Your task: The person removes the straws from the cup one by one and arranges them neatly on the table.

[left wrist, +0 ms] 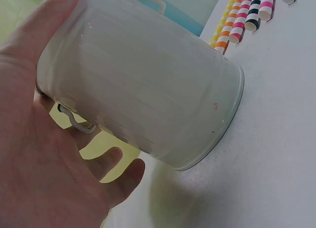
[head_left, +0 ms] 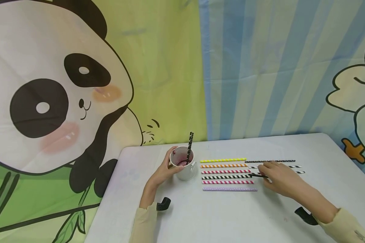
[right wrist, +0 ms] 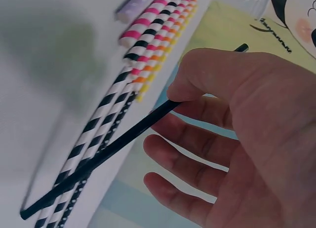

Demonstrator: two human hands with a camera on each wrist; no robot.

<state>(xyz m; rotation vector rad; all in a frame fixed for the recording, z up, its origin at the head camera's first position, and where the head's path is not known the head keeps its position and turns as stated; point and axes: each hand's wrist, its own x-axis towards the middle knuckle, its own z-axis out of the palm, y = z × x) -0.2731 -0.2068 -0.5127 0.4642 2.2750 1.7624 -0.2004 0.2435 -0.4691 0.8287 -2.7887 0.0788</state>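
My left hand (head_left: 163, 172) holds a small white pail (head_left: 187, 174), thumb at its rim and fingers round its far side. Dark red stains mark the pail's inside, where black straws with white dots (head_left: 190, 143) lean upright. In the left wrist view, little loop ears stick out from the pail's wall. Over on the right, my right hand (head_left: 281, 179) pinches a thin black straw (right wrist: 118, 145) between thumb and index finger, the other fingers loosely bent. This straw slants across two black-and-white striped straws (right wrist: 91, 127) and a black dotted straw (right wrist: 106, 139) in the right wrist view.
Left of my right hand, a row of paper straws lies side by side: yellow (head_left: 223, 160), orange (head_left: 223, 165), pink ones (head_left: 226, 182), black-striped (head_left: 225, 177) and lilac (head_left: 229, 189). A printed cloth (head_left: 170, 84) hangs behind the white table (head_left: 219, 216).
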